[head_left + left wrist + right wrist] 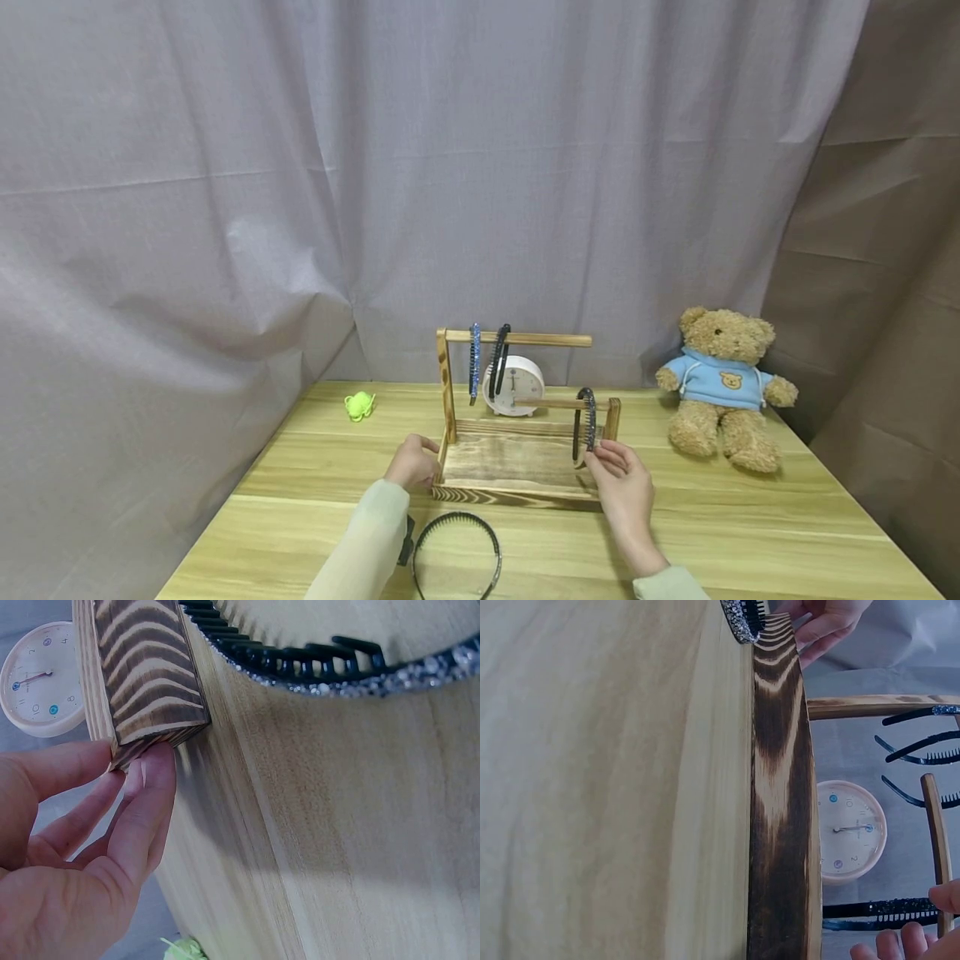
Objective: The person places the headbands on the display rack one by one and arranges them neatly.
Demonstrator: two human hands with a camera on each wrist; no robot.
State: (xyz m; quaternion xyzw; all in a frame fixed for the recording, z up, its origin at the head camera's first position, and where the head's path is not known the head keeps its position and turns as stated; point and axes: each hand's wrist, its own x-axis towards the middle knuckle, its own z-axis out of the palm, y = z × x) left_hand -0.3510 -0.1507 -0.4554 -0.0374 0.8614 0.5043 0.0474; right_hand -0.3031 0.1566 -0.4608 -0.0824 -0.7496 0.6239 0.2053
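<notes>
My left hand (412, 461) holds the front left corner of a wooden two-bar rack (517, 499), thumb on its edge and fingers beneath. On the lower bar hangs a dark glittery headband (590, 421); my right hand (627, 490) pinches its lower end between thumb and fingers. A blue glittery headband (475, 358) and black headbands (495, 367) hang on the upper bar. Another toothed headband (322, 686) with sparkling stones lies on the table in front of the rack. In the right wrist view, only fingertips (913, 937) of my right hand show.
A round white clock (528, 385) stands behind the rack. At the right sits a teddy bear (723, 383) in a blue hoodie. A small bright green object (360, 406) lies at the back left of the wooden table (750, 533). Grey curtains (480, 167) hang behind.
</notes>
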